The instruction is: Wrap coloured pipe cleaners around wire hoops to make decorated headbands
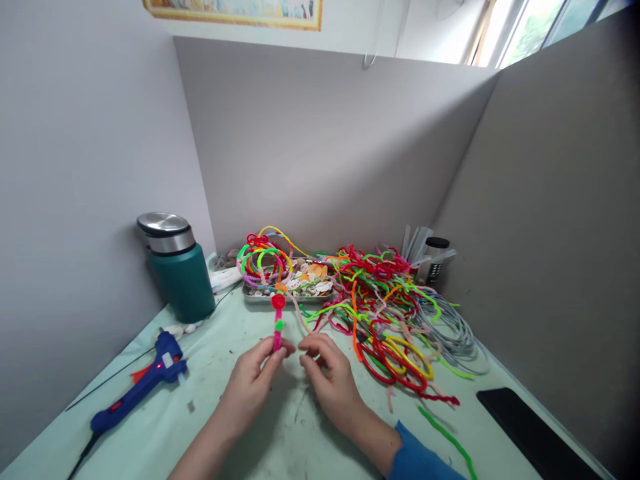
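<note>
In the middle of the head view, my left hand (254, 375) pinches the lower end of a pink pipe cleaner (278, 317) and keeps it upright. A red coil tops it, with a green one wrapped lower down. Just to the right, my right hand (330, 380) hovers with curled fingers, a small gap between thumb and forefinger; I see nothing in it. A pale pink strand (299, 312) runs down behind its fingertips. Beyond both hands, a metal tray (285, 299) carries small flat pieces and a bundle of coiled colourful pipe cleaners (264, 257).
A tangled heap of pipe cleaners (375, 280) spreads at right, with grey cord coils (453, 333) beside it. A blue glue gun (145, 383) and a green flask (181, 280) stand left. A black phone-like slab (535, 430) lies front right. Grey panels (325, 140) enclose the table.
</note>
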Motion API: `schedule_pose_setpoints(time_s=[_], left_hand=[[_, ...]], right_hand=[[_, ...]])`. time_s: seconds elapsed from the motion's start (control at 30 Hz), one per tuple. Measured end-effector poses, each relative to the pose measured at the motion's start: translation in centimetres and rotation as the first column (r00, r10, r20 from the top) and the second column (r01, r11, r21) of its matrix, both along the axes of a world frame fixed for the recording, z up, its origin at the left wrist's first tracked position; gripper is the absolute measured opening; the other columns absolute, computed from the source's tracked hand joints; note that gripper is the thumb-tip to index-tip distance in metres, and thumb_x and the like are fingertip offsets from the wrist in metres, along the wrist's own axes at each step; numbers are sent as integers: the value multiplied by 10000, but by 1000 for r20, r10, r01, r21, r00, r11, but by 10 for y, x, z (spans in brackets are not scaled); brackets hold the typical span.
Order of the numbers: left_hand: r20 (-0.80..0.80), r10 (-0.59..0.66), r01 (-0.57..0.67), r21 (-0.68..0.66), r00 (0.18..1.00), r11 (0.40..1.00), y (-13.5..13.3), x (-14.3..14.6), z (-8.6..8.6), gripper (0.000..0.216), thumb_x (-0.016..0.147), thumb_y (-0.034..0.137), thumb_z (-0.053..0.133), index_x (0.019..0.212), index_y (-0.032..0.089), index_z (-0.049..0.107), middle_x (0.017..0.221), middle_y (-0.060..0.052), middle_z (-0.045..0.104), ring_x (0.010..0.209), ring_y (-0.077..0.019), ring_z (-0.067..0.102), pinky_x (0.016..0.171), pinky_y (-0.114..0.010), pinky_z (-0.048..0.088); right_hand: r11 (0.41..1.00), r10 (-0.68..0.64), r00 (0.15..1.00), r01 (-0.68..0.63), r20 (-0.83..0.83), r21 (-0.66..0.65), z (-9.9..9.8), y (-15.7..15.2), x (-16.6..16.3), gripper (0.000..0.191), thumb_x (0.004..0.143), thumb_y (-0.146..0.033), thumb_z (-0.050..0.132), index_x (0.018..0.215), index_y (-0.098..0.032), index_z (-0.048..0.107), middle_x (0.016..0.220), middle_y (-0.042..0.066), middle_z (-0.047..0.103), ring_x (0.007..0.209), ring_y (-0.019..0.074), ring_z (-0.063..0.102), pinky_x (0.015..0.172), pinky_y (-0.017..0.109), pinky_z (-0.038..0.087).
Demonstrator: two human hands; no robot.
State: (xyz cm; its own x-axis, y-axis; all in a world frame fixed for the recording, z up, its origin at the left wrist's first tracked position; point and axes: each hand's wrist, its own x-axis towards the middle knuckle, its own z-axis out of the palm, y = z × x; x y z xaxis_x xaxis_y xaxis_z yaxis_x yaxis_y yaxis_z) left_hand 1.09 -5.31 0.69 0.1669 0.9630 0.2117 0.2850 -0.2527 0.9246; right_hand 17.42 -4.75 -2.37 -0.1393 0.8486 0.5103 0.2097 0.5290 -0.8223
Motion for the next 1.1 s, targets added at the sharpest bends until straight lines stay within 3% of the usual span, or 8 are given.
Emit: schedule_pose_setpoints(time_s=[0.1,0.23,0.43,0.57,0.7,0.83,0.97,1.1], left_hand=[[13,31,-30,-47,999,998,-1,-2,1,281,853,399,451,947,192,614,676,5,566,719,-173,548,683,-266,397],[209,75,-50,-123,975,991,-2,-6,2,318,849,433,461,1012,195,596,602,36,439,675,-152,489,661,-258,379],[603,16,95,-152,797,984,-4,-9,7,241,864,349,469,876,156,612,510,66,280,531,-101,343,572,-238,337],[716,32,144,-183,697,973,-3,-10,7,246,866,333,469,855,135,615,486,79,234,448,-69,216,453,-213,238],[696,138,8,-202,704,979,0,-8,6,234,836,350,524,903,144,610,545,59,371,472,-67,318,472,-207,294],[591,316,-199,-256,742,946,8,-7,-1,304,749,393,624,956,172,594,790,0,575,714,-126,533,691,-254,417],[448,382,-259,-312,808,914,20,-9,-14,452,657,443,678,995,151,605,892,-60,637,900,-211,572,837,-326,411],[280,400,-315,-304,873,899,23,-10,-20,494,637,480,658,989,135,639,951,-117,665,993,-280,566,838,-358,412]], right_hand=[[986,-159,985,155,-70,-60,-2,10,7,226,837,-200,513,1062,-194,538,1058,73,544,828,149,561,629,225,464],[965,-238,965,222,-112,-137,-5,21,13,342,826,-274,544,1151,-191,483,1106,90,525,770,142,550,585,224,461],[971,-131,985,104,-116,-216,-11,22,12,390,808,-306,564,1171,-178,498,1014,73,578,656,124,518,568,233,450],[973,-56,997,41,-58,-228,-11,19,11,213,840,-303,522,992,-172,591,761,13,575,583,114,501,520,215,402],[960,-3,993,-30,-119,-278,-9,16,10,199,870,-339,476,818,-166,558,600,-29,480,487,101,482,447,201,356],[962,-44,982,-8,-184,-274,-8,16,10,195,864,-351,483,869,-165,544,600,-20,504,513,124,515,464,213,399],[971,-67,979,19,-194,-239,-10,19,11,188,868,-343,481,882,-169,550,611,-9,533,538,131,527,501,223,423],[980,-105,983,77,-152,-181,-14,22,13,182,880,-318,460,887,-175,572,666,9,559,576,131,526,522,223,423]])
